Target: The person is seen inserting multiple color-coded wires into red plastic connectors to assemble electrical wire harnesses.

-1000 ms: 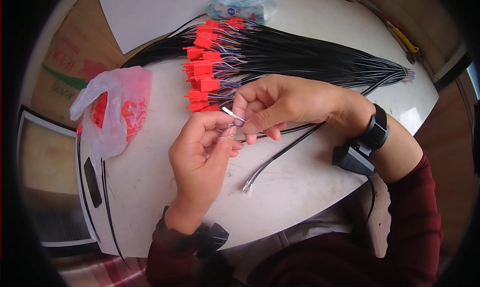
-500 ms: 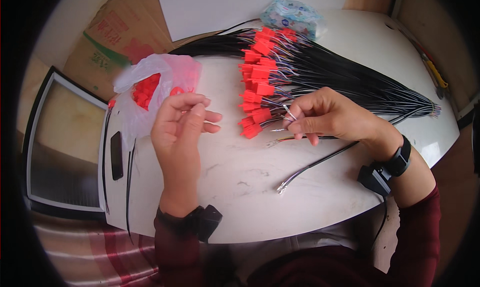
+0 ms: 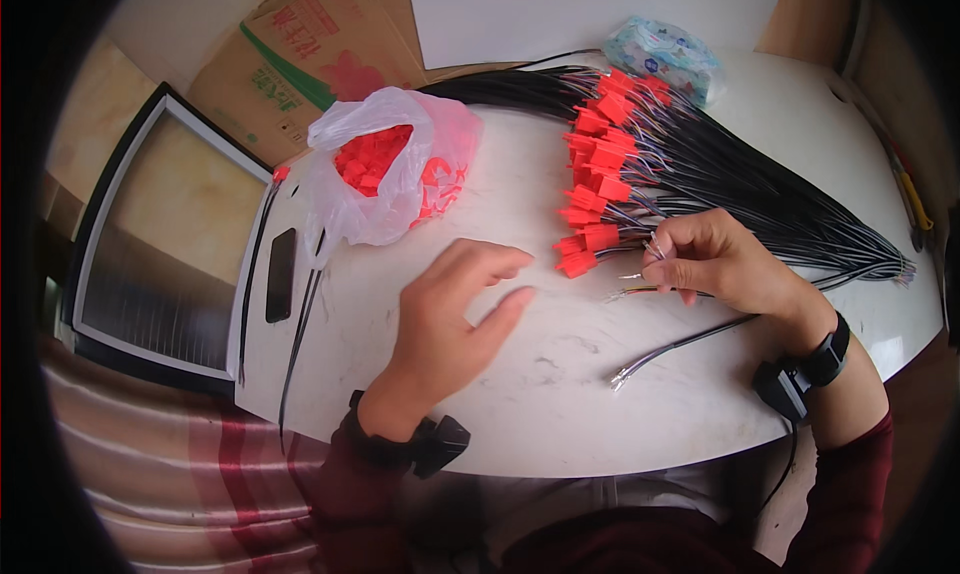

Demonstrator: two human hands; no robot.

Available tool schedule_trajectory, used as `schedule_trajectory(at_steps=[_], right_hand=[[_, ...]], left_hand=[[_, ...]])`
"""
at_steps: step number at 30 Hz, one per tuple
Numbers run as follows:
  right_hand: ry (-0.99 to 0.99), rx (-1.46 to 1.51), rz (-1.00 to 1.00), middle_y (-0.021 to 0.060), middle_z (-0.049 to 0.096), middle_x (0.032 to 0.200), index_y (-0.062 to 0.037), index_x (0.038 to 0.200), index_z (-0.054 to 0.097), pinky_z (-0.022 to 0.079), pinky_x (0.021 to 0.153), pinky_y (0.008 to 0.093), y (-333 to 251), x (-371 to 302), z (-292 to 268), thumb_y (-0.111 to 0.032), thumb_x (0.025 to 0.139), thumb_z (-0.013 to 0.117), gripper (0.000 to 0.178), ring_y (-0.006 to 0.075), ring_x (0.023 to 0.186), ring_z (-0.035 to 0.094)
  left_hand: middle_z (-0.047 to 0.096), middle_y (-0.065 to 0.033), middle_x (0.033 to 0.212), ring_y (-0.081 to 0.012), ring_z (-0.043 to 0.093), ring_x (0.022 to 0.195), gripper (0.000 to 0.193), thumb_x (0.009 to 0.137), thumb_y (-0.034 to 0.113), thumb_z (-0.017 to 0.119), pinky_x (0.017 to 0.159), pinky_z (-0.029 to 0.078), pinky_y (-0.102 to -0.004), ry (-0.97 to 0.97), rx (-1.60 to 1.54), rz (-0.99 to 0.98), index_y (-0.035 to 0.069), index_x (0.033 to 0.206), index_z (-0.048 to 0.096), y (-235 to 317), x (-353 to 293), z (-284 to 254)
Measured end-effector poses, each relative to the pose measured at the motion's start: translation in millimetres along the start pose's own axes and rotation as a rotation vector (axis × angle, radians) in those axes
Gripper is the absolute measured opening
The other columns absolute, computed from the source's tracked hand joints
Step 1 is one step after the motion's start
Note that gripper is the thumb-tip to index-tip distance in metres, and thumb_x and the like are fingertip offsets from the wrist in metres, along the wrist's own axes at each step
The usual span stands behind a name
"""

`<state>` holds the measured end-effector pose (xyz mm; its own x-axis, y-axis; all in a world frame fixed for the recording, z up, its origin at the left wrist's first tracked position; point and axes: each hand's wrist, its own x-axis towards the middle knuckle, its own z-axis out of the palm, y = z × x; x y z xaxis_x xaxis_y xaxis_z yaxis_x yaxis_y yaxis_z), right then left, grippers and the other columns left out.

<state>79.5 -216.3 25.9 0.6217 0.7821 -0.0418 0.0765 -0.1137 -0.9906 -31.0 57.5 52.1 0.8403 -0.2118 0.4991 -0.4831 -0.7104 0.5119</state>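
Observation:
My left hand (image 3: pixel 455 319) hovers over the middle of the white table, thumb and fingers apart with nothing visible between them. To its right, my right hand (image 3: pixel 718 266) pinches thin wires (image 3: pixel 657 246) with bare metal terminals at their tips. Just beyond the right hand lies a row of red plastic connectors (image 3: pixel 600 154) fitted on wire ends. Their bundle of black cables (image 3: pixel 770 179) fans out to the right. A loose cable with metal terminals (image 3: pixel 650 359) lies nearer me, and colored wire ends (image 3: pixel 640 291) show beneath the right hand.
A white plastic bag (image 3: pixel 390 219) holding many red connectors stands at the left. Beside it are a dark phone (image 3: pixel 281 274) and black cables (image 3: pixel 300 349). A packet of wipes (image 3: pixel 665 56), a cardboard box (image 3: pixel 320 44) and yellow-handled pliers (image 3: pixel 915 202) sit around the table's edges.
My left hand has moved right and nearer me, away from the bag, and its thumb and fingers have spread. The whole view has shifted; the right hand still pinches the wires.

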Motion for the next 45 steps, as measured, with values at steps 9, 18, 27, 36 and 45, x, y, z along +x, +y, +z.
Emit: schedule_trajectory(at_steps=[9, 18, 27, 36, 45], right_hand=[[0.019, 0.043, -0.014, 0.0015, 0.064, 0.082, -0.0001, 0.092, 0.066, 0.047, 0.059, 0.0230, 2.7, -2.2, 3.4, -0.007, 0.096, 0.064, 0.008, 0.0060, 0.073, 0.057], [0.004, -0.003, 0.006, 0.0008, 0.063, 0.081, -0.0005, 0.089, 0.062, 0.048, 0.060, 0.0228, 6.0, -2.5, 1.3, -0.007, 0.096, 0.064, 0.010, 0.0059, 0.073, 0.056], [0.001, -0.034, -0.049, 0.0018, 0.063, 0.078, -0.0004, 0.085, 0.062, 0.046, 0.059, 0.0247, 11.9, -1.0, 0.1, -0.011, 0.095, 0.066, 0.015, 0.0067, 0.068, 0.054], [-0.018, -0.083, -0.091, 0.0027, 0.063, 0.072, -0.0004, 0.084, 0.063, 0.048, 0.059, 0.0267, 12.8, -0.8, 0.4, -0.017, 0.094, 0.067, 0.020, 0.0084, 0.065, 0.057], [-0.047, -0.097, -0.097, 0.0021, 0.069, 0.081, -0.0017, 0.091, 0.064, 0.049, 0.060, 0.0245, 19.5, 0.3, -1.3, -0.016, 0.097, 0.064, 0.016, 0.0069, 0.068, 0.058]], left_hand=[[0.068, -0.0171, 0.101, -0.0300, 0.069, 0.088, 0.022, 0.083, 0.002, 0.069, 0.082, 0.055, -0.0351, 0.202, 0.425, -0.343, -0.002, 0.105, 0.065, -130.3, 24.5, -81.3], [0.061, -0.0279, 0.124, -0.0421, 0.060, 0.113, 0.052, 0.079, 0.017, 0.071, 0.096, 0.048, -0.0417, -0.215, 0.702, -0.429, -0.001, 0.126, 0.057, -177.1, 77.5, -47.8], [0.047, -0.0228, 0.145, -0.0346, 0.043, 0.136, 0.044, 0.101, 0.022, 0.043, 0.111, 0.036, -0.0370, 0.026, -0.031, -0.771, -0.001, 0.139, 0.046, -138.5, 103.5, -27.1], [0.037, -0.0190, 0.154, -0.0292, 0.034, 0.144, 0.065, 0.093, 0.020, 0.057, 0.117, 0.030, -0.0352, -0.167, 0.604, -0.305, 0.002, 0.151, 0.033, -271.8, 57.1, -52.0], [0.043, -0.0133, 0.151, -0.0248, 0.039, 0.141, 0.057, 0.100, 0.026, 0.045, 0.114, 0.032, -0.0309, 0.028, -0.523, -0.742, 0.007, 0.153, 0.032, -258.5, 65.6, -37.0]])
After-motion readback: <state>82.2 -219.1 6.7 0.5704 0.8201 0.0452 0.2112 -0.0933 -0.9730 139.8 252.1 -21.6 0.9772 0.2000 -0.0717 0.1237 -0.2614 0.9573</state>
